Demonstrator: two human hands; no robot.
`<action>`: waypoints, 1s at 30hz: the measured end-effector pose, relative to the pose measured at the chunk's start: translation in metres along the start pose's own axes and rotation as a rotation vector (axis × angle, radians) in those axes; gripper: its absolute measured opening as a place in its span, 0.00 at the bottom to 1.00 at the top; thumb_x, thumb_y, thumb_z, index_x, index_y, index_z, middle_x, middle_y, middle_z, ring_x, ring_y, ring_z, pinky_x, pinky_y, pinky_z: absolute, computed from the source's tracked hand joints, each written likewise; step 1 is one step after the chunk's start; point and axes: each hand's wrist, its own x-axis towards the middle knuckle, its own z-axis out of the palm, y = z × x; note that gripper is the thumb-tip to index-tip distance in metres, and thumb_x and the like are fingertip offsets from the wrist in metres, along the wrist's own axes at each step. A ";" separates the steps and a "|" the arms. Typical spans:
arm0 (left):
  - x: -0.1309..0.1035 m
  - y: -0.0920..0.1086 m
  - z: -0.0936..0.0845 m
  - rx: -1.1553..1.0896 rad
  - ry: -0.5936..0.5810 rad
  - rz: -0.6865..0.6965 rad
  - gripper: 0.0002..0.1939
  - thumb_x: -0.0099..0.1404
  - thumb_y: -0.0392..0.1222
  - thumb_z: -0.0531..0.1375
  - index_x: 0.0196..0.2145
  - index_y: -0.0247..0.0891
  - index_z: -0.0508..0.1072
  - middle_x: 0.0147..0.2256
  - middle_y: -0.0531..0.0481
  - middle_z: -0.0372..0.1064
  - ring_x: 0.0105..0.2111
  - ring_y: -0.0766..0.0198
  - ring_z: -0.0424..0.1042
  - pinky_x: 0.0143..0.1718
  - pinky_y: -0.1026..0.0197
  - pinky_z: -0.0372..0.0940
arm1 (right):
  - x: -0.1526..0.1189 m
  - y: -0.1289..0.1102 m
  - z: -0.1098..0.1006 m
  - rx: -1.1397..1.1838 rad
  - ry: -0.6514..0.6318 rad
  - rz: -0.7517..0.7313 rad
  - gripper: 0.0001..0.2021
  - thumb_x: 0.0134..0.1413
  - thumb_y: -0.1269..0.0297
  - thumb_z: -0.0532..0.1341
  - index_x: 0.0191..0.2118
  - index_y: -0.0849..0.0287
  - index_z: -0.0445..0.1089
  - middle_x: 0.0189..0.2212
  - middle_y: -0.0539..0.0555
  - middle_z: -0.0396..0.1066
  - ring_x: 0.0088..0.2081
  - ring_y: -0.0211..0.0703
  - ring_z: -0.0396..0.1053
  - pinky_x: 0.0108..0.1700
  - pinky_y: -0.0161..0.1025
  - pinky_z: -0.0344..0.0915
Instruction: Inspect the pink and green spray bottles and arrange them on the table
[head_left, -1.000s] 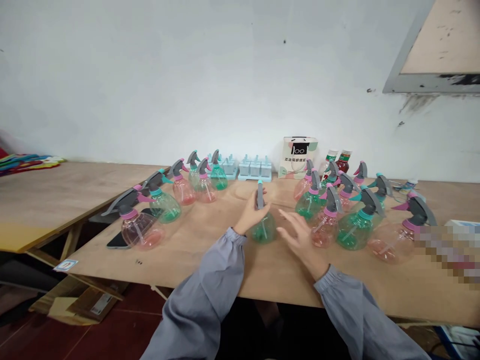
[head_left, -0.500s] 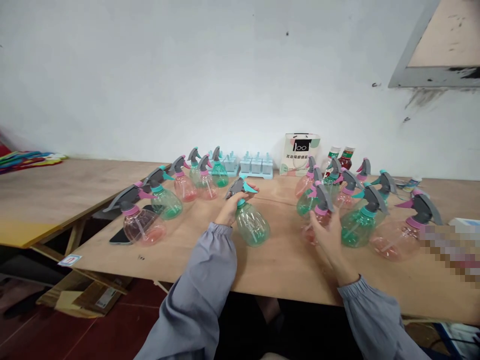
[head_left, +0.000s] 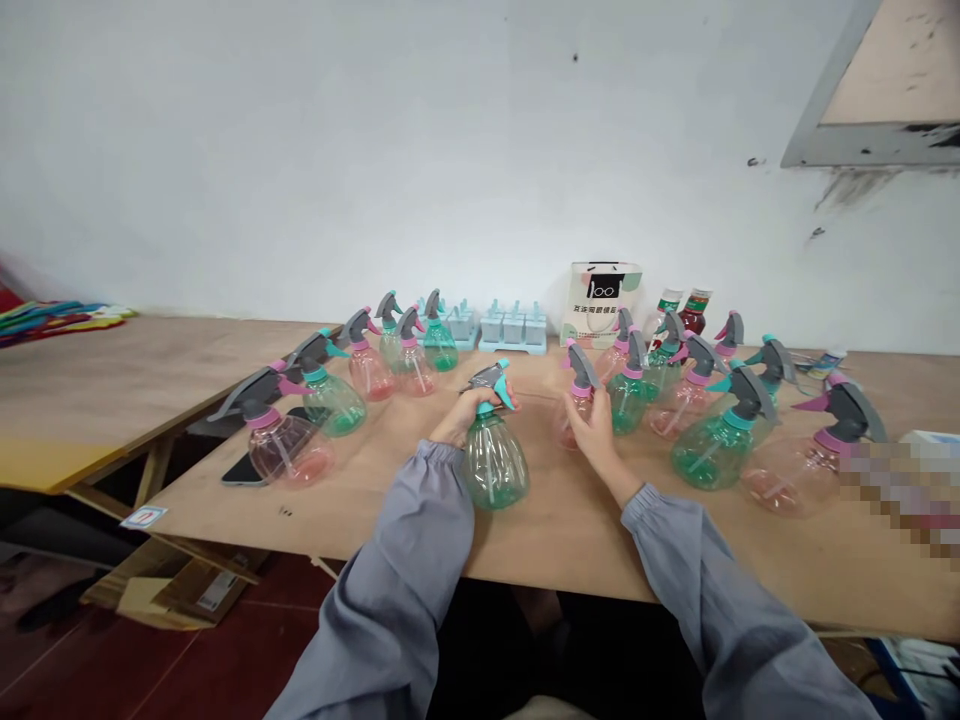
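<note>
My left hand (head_left: pixel 459 415) is closed around the neck of a green spray bottle (head_left: pixel 495 465), which has a grey head and a turquoise trigger. To its right, my right hand (head_left: pixel 596 430) grips a pink spray bottle (head_left: pixel 574 415) with a grey head and pink collar; my fingers hide part of its body. Just beyond that hand stands another green spray bottle (head_left: pixel 626 400). Nearer the right side are a green spray bottle (head_left: pixel 709 455) with a turquoise trigger and a large pink spray bottle (head_left: pixel 787 475).
Several spray bottles stand on the left, including a pink one (head_left: pixel 289 450) beside a phone (head_left: pixel 247 470). Along the wall are pale blue ice-pop moulds (head_left: pixel 513 328), a paper bag (head_left: pixel 600 310) and a dark red bottle (head_left: pixel 694 312). The table's front edge lies close to me.
My right hand has moved left with the pink spray bottle, away from the right-hand group. The green bottle in my left hand has shifted slightly and stands more upright.
</note>
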 end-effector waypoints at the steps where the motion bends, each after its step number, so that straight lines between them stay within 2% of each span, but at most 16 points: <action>1: 0.000 -0.001 0.001 -0.004 -0.033 -0.022 0.19 0.43 0.41 0.62 0.35 0.36 0.78 0.35 0.44 0.79 0.45 0.45 0.78 0.48 0.46 0.72 | -0.001 0.000 -0.001 0.001 -0.005 -0.004 0.16 0.59 0.48 0.59 0.42 0.57 0.64 0.36 0.55 0.66 0.41 0.50 0.65 0.47 0.50 0.65; 4: 0.001 -0.004 0.001 -0.034 -0.048 -0.049 0.18 0.43 0.42 0.62 0.35 0.36 0.77 0.34 0.43 0.78 0.47 0.45 0.77 0.50 0.47 0.70 | -0.002 -0.002 -0.002 0.005 -0.003 -0.014 0.16 0.60 0.48 0.58 0.44 0.57 0.64 0.38 0.56 0.67 0.42 0.50 0.66 0.49 0.50 0.65; 9: 0.007 -0.005 -0.004 -0.085 0.092 -0.050 0.16 0.40 0.42 0.59 0.30 0.37 0.74 0.35 0.42 0.79 0.48 0.45 0.77 0.49 0.48 0.71 | -0.003 -0.004 -0.003 0.007 -0.007 -0.019 0.16 0.60 0.49 0.58 0.43 0.56 0.64 0.37 0.55 0.67 0.41 0.50 0.66 0.47 0.49 0.65; 13: 0.007 -0.004 -0.003 -0.079 0.062 0.023 0.19 0.41 0.41 0.59 0.33 0.37 0.75 0.39 0.43 0.79 0.51 0.46 0.76 0.51 0.49 0.70 | -0.004 -0.004 -0.004 0.002 -0.022 -0.012 0.16 0.60 0.48 0.58 0.43 0.56 0.64 0.36 0.55 0.67 0.41 0.50 0.66 0.46 0.49 0.66; 18: 0.003 -0.001 -0.001 -0.019 0.116 0.013 0.14 0.40 0.41 0.58 0.28 0.37 0.74 0.34 0.44 0.79 0.45 0.47 0.78 0.44 0.52 0.71 | -0.005 -0.006 -0.007 0.007 -0.050 -0.026 0.16 0.61 0.50 0.58 0.45 0.57 0.64 0.38 0.56 0.67 0.43 0.51 0.66 0.50 0.51 0.66; 24: 0.000 -0.003 0.004 0.000 0.021 0.005 0.17 0.41 0.41 0.59 0.31 0.37 0.76 0.35 0.43 0.79 0.46 0.47 0.78 0.44 0.52 0.71 | -0.008 -0.009 -0.009 -0.001 -0.056 -0.019 0.17 0.61 0.49 0.58 0.46 0.57 0.65 0.38 0.56 0.67 0.42 0.50 0.66 0.49 0.50 0.66; 30: 0.002 -0.002 0.000 -0.058 0.103 0.000 0.15 0.39 0.42 0.56 0.28 0.37 0.72 0.33 0.44 0.77 0.46 0.47 0.77 0.46 0.51 0.71 | -0.008 -0.009 -0.009 0.000 -0.056 -0.020 0.17 0.60 0.48 0.58 0.46 0.56 0.64 0.39 0.56 0.68 0.42 0.50 0.66 0.48 0.50 0.66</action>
